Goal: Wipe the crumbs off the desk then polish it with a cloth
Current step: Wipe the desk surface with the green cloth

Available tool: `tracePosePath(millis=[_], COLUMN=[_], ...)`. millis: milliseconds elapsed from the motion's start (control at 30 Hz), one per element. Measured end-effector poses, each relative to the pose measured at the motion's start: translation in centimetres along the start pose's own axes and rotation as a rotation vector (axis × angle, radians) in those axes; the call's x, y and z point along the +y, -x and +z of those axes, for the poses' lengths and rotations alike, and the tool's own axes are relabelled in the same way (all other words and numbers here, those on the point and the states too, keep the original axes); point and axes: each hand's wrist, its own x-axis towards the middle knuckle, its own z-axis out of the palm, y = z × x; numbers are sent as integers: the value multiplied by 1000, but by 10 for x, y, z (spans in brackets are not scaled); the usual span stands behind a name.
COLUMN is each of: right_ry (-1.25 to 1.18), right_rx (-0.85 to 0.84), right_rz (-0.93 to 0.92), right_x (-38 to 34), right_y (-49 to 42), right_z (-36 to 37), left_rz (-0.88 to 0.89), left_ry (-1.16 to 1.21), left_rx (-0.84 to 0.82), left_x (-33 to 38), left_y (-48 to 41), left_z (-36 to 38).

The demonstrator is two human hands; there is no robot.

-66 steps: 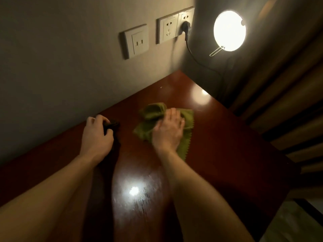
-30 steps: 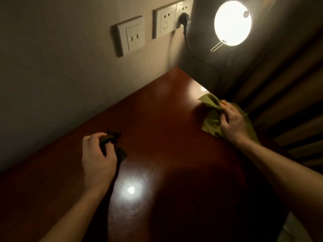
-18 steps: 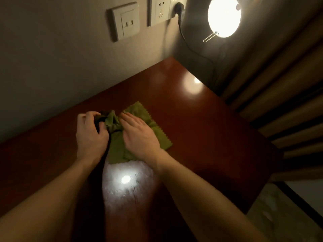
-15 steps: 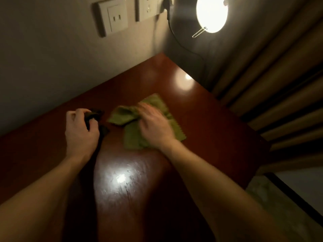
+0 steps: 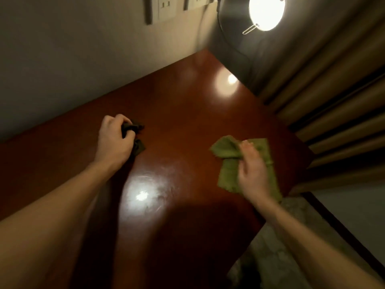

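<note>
Glossy red-brown bench (image 5: 187, 113); round lamp (image 5: 266, 11) at 1 o'clock, curtain (image 5: 333, 101) at 3. My right hand (image 5: 253, 174) grips the green cloth (image 5: 227, 149) near the 3 o'clock edge; my left hand (image 5: 114, 140) clutches a dark cloth (image 5: 138, 146) at 9.

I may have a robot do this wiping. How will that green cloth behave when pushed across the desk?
Probably floppy: the green cloth bunches into folds where the right hand grips it. Likely light, since it looks thin. It should slide easily on the glossy desk.
</note>
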Motion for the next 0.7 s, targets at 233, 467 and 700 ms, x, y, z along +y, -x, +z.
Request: tracePosePath(millis=[233,467,700], right_ry=[-54,-148,7], right_rx=[-283,-134,-183], right_rz=[-831,-683,-274], right_x=[-260,-217,-149], right_y=[191,110,90], right_z=[110,115,48], left_rz=[26,-145,-322], left_ry=[-80,-194,-250], left_rx=[-41,12,-63], left_x=[-20,-79,-146], left_y=[45,83,174], left_z=[-74,-170,-244])
